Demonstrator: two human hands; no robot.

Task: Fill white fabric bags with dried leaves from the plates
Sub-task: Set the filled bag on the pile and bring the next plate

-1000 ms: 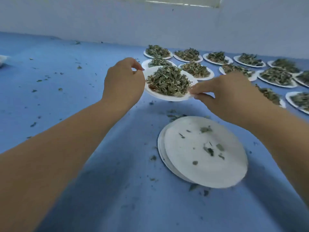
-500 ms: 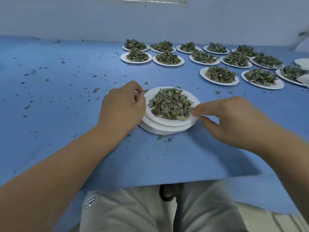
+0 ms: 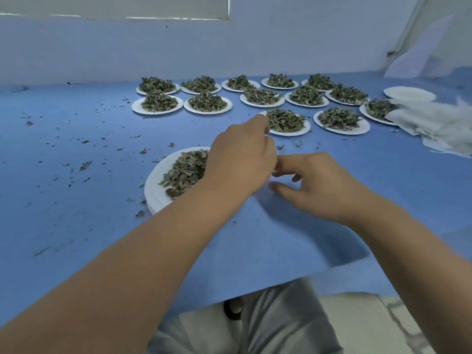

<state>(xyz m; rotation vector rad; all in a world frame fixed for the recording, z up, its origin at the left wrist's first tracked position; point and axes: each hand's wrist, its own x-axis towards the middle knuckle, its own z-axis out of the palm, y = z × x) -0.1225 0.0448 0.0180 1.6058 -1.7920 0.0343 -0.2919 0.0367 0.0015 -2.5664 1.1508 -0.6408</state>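
One heaped plate (image 3: 153, 190) (flat, level)

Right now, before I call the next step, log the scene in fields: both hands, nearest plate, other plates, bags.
left hand: over near plate, fingers curled away from camera, grip unclear
right hand: beside it, fingers loose, holding nothing
near plate: heaped with dried leaves, partly hidden by left hand
far plates: filled, in rows behind
empty plate: far right
fabric bags: white pile at right, untouched
table: blue cover, scattered crumbs
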